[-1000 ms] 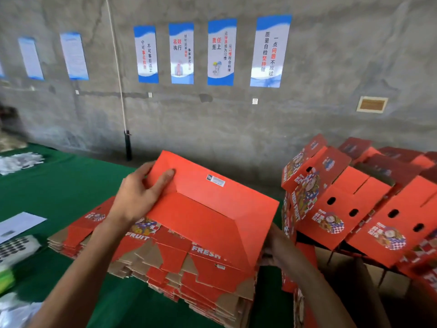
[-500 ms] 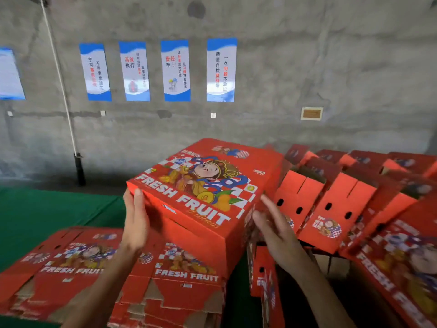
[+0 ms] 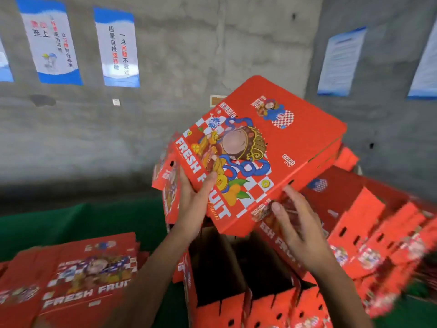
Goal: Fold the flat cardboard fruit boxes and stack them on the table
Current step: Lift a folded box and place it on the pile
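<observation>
Grey wall with blue posters (image 3: 115, 47) stands behind a green table (image 3: 78, 221). On the left lies a pile of flat boxes (image 3: 71, 278), not folded yet. The left hand (image 3: 192, 204) grips the near-left corner of 1 folded box (image 3: 257, 152), thumb on top. That box is up in the air, tilted. The right hand (image 3: 293, 223) has its fingers spread and straight, touching the box's near-right edge. On the right is the heap of folded boxes (image 3: 369, 223). I think it should be set down flat and square, so the heap does not slip.
</observation>
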A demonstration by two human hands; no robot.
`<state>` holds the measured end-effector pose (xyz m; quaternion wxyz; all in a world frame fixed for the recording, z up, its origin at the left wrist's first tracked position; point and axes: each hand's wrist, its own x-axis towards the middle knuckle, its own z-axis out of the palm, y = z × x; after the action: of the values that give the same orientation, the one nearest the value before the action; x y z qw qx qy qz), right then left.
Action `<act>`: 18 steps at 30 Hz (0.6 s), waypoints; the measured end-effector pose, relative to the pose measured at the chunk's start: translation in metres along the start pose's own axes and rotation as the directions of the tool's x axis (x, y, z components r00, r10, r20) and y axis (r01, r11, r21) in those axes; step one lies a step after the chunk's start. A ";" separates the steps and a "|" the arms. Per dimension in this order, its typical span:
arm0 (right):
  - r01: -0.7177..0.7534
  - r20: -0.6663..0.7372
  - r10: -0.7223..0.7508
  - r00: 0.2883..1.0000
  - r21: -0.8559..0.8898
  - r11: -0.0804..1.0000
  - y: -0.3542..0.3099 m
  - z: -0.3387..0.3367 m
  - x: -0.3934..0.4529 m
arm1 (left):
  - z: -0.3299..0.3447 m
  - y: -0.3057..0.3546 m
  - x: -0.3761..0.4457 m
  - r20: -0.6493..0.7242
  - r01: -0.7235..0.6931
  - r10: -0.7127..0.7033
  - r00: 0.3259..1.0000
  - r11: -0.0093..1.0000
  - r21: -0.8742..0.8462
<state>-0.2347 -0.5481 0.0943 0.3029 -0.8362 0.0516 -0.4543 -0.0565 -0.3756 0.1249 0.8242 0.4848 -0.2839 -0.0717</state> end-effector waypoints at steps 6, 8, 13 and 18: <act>-0.077 -0.026 0.074 0.997 -0.180 0.981 0.022 -0.048 -0.049 | 0.052 -0.059 -0.023 0.049 0.107 -0.106 0.993 0.994 -0.014; -0.107 -0.006 0.109 0.994 -0.202 0.973 0.030 -0.050 -0.065 | 0.055 -0.080 -0.033 -0.002 0.148 -0.148 0.989 0.989 -0.018; -0.181 0.095 0.203 0.975 -0.203 0.962 0.046 -0.043 -0.086 | 0.045 -0.125 -0.055 -0.144 0.268 -0.267 0.953 0.963 -0.011; -0.196 0.227 0.248 0.942 -0.227 0.954 0.052 -0.023 -0.092 | 0.027 -0.162 -0.069 -0.243 0.331 -0.291 0.925 0.933 0.143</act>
<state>-0.2963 -0.5677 0.0077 0.2706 -0.9022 0.1526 -0.2992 -0.1024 -0.4532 -0.0287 0.7807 0.6016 -0.1164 -0.1223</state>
